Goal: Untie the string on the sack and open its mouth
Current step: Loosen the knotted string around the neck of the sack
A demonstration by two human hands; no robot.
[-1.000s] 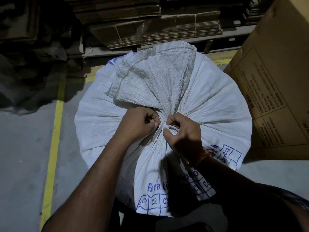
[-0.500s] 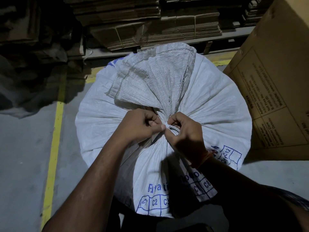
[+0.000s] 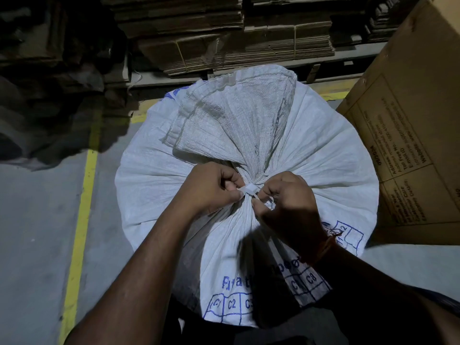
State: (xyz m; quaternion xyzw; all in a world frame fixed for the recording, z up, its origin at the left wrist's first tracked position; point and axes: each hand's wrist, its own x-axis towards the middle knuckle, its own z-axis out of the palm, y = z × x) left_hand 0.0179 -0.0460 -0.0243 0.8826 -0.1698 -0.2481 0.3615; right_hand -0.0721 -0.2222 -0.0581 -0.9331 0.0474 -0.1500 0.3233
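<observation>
A full white woven sack [image 3: 323, 155] with blue print stands upright on the floor below me. Its mouth is gathered into a tight neck, and the loose top flap [image 3: 236, 120] lies folded back away from me. A white string [image 3: 249, 190] is wound around the neck. My left hand [image 3: 211, 188] pinches the string at the left side of the knot. My right hand [image 3: 286, 197] grips a loop of the string at the right side. The knot itself is partly hidden by my fingers.
A large cardboard box [image 3: 410, 125] leans close against the sack's right side. Stacks of flattened cartons [image 3: 224, 41] sit on a low shelf behind the sack. A yellow floor line [image 3: 79, 232] runs along the grey concrete on the left.
Both hands have shifted slightly at the neck, and more of the white string band now shows between them. The sack has not moved.
</observation>
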